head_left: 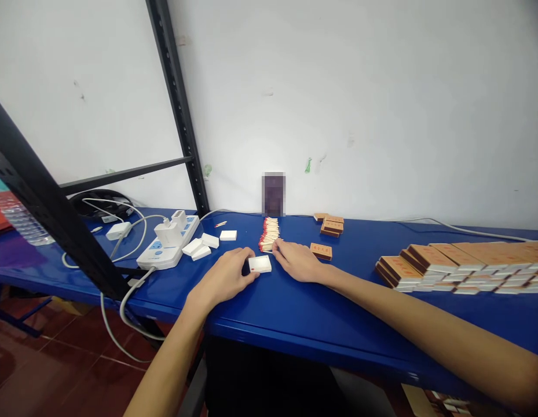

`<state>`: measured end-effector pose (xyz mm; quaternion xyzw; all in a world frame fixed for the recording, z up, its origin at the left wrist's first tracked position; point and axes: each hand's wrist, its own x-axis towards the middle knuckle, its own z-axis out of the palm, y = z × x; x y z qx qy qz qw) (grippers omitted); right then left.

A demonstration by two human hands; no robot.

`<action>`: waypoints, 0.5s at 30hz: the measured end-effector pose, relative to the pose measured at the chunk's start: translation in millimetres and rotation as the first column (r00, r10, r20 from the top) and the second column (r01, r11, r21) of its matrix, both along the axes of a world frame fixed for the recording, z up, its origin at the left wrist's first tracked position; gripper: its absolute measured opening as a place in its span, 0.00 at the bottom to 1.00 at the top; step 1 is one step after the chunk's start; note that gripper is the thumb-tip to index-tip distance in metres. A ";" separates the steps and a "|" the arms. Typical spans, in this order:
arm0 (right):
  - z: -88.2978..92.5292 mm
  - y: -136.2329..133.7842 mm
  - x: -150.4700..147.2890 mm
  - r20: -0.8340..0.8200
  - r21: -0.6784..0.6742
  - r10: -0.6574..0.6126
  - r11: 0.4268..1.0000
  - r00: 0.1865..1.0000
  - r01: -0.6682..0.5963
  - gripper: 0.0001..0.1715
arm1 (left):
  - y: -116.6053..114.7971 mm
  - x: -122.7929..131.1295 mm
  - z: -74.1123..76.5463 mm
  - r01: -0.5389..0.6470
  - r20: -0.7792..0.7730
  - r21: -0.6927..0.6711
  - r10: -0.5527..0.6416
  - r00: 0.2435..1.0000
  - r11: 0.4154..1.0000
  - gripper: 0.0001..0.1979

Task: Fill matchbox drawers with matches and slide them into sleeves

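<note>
My left hand (231, 274) holds a small white tray (260, 264) at its left end, between thumb and fingers, just above the blue table. Beside it my right hand (298, 260) has its fingers drawn together at the lower right edge of a row of red-tipped matches (269, 234); what lies between the fingertips is too small to tell. Several white trays (201, 247) lie to the left. To the right of the matches sits an orange matchbox (321, 251), with a few more boxes (332, 225) behind it.
Long stacks of matchboxes (464, 260) fill the right side of the blue table (269, 318). A white power strip (169, 242) with cables lies at left, by a black metal post (177, 87). A blurred dark rectangle (273, 194) stands against the wall.
</note>
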<state>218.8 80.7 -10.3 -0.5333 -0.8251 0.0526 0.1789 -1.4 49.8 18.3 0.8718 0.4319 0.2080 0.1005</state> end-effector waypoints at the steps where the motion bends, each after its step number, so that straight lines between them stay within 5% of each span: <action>1: -1.4 -1.1 0.5 -0.062 0.015 0.013 1.000 0.998 -0.012 0.15 | 2.8 0.0 0.5 0.008 -0.018 -0.013 -0.009 1.000 1.000 0.12; 4: -2.0 -6.2 1.2 -0.229 0.068 0.166 0.986 0.959 -0.154 0.13 | 10.7 -1.1 0.6 0.030 -0.065 -0.056 -0.033 0.997 0.998 0.14; 8: 1.1 -11.8 -0.8 -0.229 0.080 0.320 0.947 0.919 -0.310 0.09 | 17.3 -4.9 -2.0 0.059 -0.055 -0.081 -0.064 0.996 0.995 0.15; 15: 3.0 0.0 -2.0 -0.302 0.097 0.194 0.980 0.933 -0.172 0.12 | 15.2 -4.2 -4.2 0.049 -0.060 -0.050 -0.052 0.997 0.998 0.15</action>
